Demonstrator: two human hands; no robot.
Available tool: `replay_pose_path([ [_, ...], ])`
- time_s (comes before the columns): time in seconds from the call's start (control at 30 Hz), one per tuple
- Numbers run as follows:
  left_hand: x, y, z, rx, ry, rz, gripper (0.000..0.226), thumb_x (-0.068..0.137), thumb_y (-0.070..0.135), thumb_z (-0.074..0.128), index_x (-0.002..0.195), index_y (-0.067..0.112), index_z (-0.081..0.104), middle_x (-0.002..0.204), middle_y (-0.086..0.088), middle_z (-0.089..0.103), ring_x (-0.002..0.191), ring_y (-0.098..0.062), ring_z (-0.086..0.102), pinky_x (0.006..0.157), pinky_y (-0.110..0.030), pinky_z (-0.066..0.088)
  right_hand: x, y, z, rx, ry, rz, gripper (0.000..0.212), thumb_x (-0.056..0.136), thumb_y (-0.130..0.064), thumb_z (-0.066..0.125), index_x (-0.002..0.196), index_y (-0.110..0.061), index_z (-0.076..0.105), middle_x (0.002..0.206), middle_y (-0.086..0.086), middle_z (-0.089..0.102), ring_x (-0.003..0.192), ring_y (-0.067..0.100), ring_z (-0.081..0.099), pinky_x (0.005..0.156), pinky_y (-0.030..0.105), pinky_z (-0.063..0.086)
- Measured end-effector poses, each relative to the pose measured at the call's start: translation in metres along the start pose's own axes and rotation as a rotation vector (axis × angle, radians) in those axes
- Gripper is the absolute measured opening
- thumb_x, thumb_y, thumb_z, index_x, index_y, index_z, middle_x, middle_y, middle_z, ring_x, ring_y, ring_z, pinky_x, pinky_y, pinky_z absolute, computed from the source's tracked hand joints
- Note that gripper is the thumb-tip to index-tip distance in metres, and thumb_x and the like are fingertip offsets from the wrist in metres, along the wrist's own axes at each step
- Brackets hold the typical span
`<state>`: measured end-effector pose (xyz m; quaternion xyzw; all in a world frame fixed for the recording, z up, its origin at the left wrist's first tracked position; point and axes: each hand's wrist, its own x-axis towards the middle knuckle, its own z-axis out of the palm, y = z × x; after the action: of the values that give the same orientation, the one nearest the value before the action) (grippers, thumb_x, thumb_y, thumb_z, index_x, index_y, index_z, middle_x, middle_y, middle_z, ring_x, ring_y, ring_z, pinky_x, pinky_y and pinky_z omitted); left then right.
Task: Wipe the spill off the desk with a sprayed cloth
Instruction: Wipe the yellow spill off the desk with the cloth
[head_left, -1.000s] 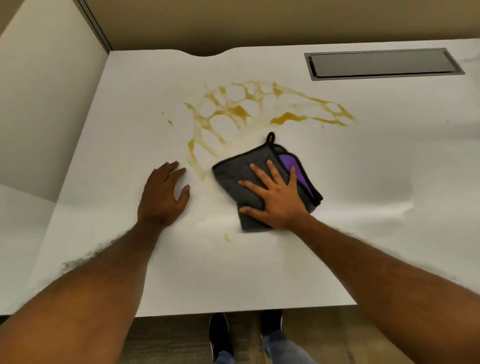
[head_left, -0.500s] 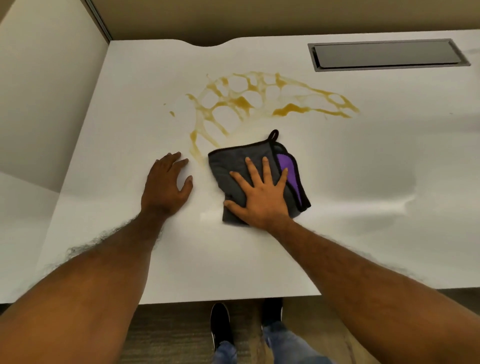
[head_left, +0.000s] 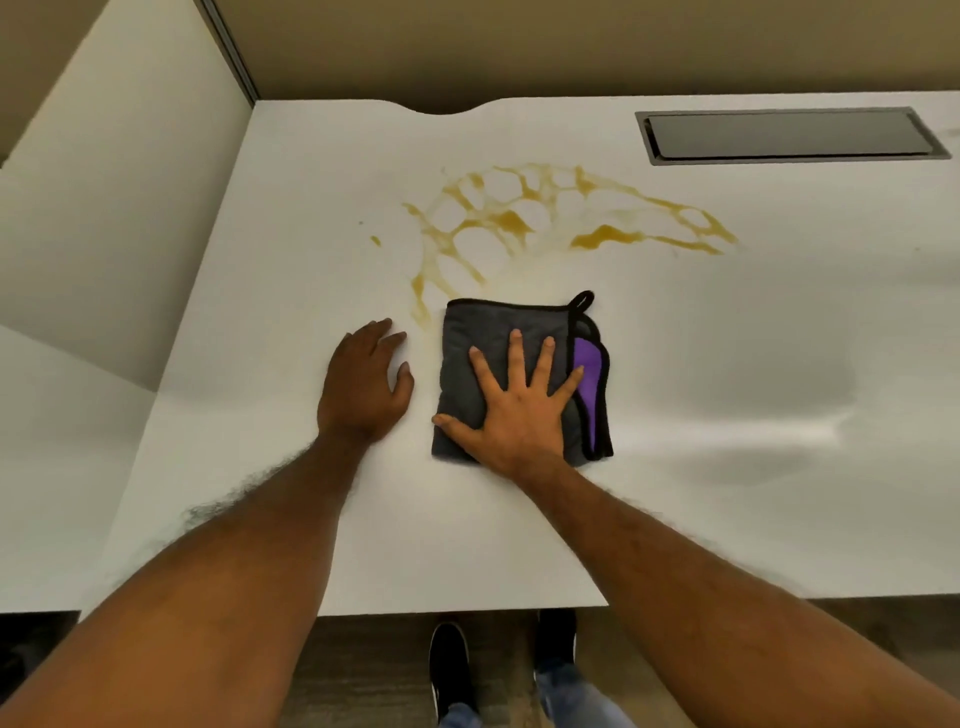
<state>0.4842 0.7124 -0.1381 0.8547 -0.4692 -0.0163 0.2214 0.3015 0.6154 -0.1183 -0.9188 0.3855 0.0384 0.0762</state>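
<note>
A yellow-brown spill (head_left: 511, 221) spreads in a web of streaks across the back middle of the white desk (head_left: 727, 364). Just in front of it lies a folded grey cloth (head_left: 467, 338) with black trim, a hanging loop and a purple inner side. My right hand (head_left: 519, 410) presses flat on the cloth with its fingers spread and its thumb at the cloth's left edge. My left hand (head_left: 363, 384) rests palm down on the bare desk, just left of the cloth, holding nothing. A thin streak of spill runs down between my left hand's fingertips and the cloth's top left corner.
A dark recessed cable tray (head_left: 789, 136) is set into the desk at the back right. A white partition wall (head_left: 119, 208) borders the desk on the left. A small drop (head_left: 375, 240) lies left of the spill. My shoes (head_left: 449, 660) show below the front edge.
My right hand has slid the cloth to the left, closer to my left hand, and turned it squarer to the desk edge. My left hand has stayed in place.
</note>
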Motion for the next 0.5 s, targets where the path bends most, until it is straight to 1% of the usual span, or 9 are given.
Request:
replay_pose_path([
  [0.1, -0.001, -0.002, -0.001, -0.011, -0.002, -0.006, 0.049, 0.089, 0.037, 0.043, 0.130, 0.013, 0.058, 0.141, -0.007, 0.053, 0.131, -0.026, 0.048, 0.110, -0.046, 0.037, -0.013, 0.005, 0.007, -0.034, 0.031, -0.156, 0.088, 0.075, -0.089, 0.020, 0.151, -0.046, 0.009, 0.164, 0.008, -0.003, 0.147, 0.044, -0.010, 0.103, 0.077, -0.007],
  [0.17, 0.000, -0.004, 0.000, -0.020, 0.004, -0.012, 0.049, 0.090, 0.038, 0.042, 0.129, 0.013, 0.059, 0.140, -0.007, 0.054, 0.130, -0.025, 0.048, 0.110, -0.045, 0.038, -0.011, 0.025, 0.006, -0.033, 0.052, -0.193, 0.082, 0.077, -0.087, 0.023, 0.149, -0.049, 0.015, 0.165, 0.001, 0.002, 0.149, 0.039, -0.006, 0.105, 0.077, -0.004],
  [0.23, -0.001, -0.004, 0.000, -0.018, 0.017, -0.005, 0.048, 0.089, 0.037, 0.044, 0.128, 0.013, 0.059, 0.140, -0.007, 0.054, 0.130, -0.025, 0.049, 0.110, -0.045, 0.038, 0.008, 0.038, 0.002, -0.035, 0.058, -0.117, 0.082, 0.077, -0.087, 0.022, 0.149, -0.049, 0.017, 0.165, -0.001, 0.003, 0.149, 0.037, -0.006, 0.105, 0.077, -0.005],
  [0.3, 0.000, -0.003, 0.000, -0.014, 0.028, -0.001, 0.046, 0.088, 0.036, 0.048, 0.127, 0.014, 0.060, 0.138, -0.007, 0.055, 0.128, -0.025, 0.049, 0.109, -0.045, 0.039, 0.033, 0.034, -0.001, -0.020, 0.042, -0.003, 0.087, 0.074, -0.090, 0.019, 0.150, -0.047, 0.013, 0.165, 0.001, -0.002, 0.149, 0.039, -0.009, 0.105, 0.076, -0.008],
  [0.33, 0.002, -0.002, -0.001, -0.015, 0.026, -0.006, 0.046, 0.088, 0.035, 0.049, 0.127, 0.014, 0.060, 0.138, -0.007, 0.056, 0.128, -0.025, 0.050, 0.109, -0.046, 0.039, 0.042, 0.027, -0.003, -0.024, 0.026, 0.017, 0.090, 0.073, -0.091, 0.017, 0.151, -0.046, 0.010, 0.164, 0.003, -0.005, 0.148, 0.041, -0.011, 0.104, 0.077, -0.009],
  [0.37, 0.003, -0.001, -0.001, -0.016, 0.027, -0.008, 0.046, 0.087, 0.035, 0.049, 0.126, 0.014, 0.061, 0.137, -0.007, 0.056, 0.127, -0.026, 0.051, 0.108, -0.046, 0.039, 0.046, 0.020, -0.004, -0.041, 0.008, -0.007, 0.092, 0.071, -0.092, 0.016, 0.151, -0.046, 0.007, 0.164, 0.004, -0.008, 0.147, 0.043, -0.013, 0.104, 0.077, -0.010],
  [0.43, 0.001, -0.001, -0.001, -0.016, 0.030, -0.004, 0.046, 0.087, 0.035, 0.048, 0.125, 0.013, 0.062, 0.135, -0.008, 0.057, 0.125, -0.026, 0.052, 0.107, -0.047, 0.041, 0.043, 0.016, -0.003, -0.071, -0.018, -0.155, 0.091, 0.072, -0.091, 0.018, 0.150, -0.048, 0.004, 0.164, 0.005, -0.011, 0.147, 0.043, -0.015, 0.104, 0.077, -0.009],
  [0.5, 0.001, -0.002, -0.003, -0.020, 0.035, 0.000, 0.046, 0.087, 0.034, 0.049, 0.125, 0.013, 0.062, 0.135, -0.008, 0.057, 0.125, -0.026, 0.052, 0.107, -0.046, 0.041, 0.034, 0.033, -0.002, -0.080, 0.006, -0.297, 0.084, 0.076, -0.089, 0.023, 0.149, -0.051, 0.006, 0.165, 0.001, -0.006, 0.148, 0.038, -0.013, 0.106, 0.076, -0.004],
])
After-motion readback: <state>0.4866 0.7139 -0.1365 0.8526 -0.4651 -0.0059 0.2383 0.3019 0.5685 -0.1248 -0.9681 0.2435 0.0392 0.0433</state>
